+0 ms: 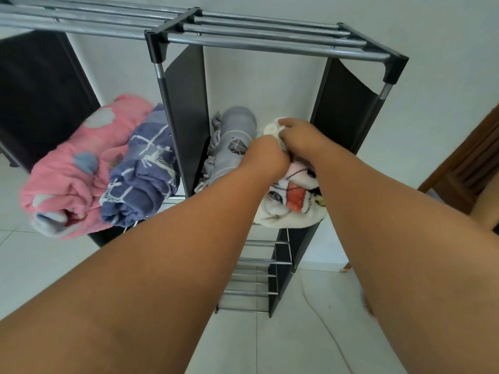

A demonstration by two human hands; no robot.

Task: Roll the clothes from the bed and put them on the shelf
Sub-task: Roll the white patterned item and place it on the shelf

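Partly under both hands [283,147], white fleece roll [286,211]; fingertips hidden.

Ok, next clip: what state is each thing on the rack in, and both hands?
Pink bundle: rolled, lying in the left compartment.
Blue bundle: rolled, beside the pink one.
Grey bundle: rolled, lying in the right compartment.
White fleece bundle: rolled, partly over the shelf's front edge, both hands on it.
Left hand: closed on the white fleece bundle.
Right hand: gripping its far end.
Rack: upright, lower rails bare.
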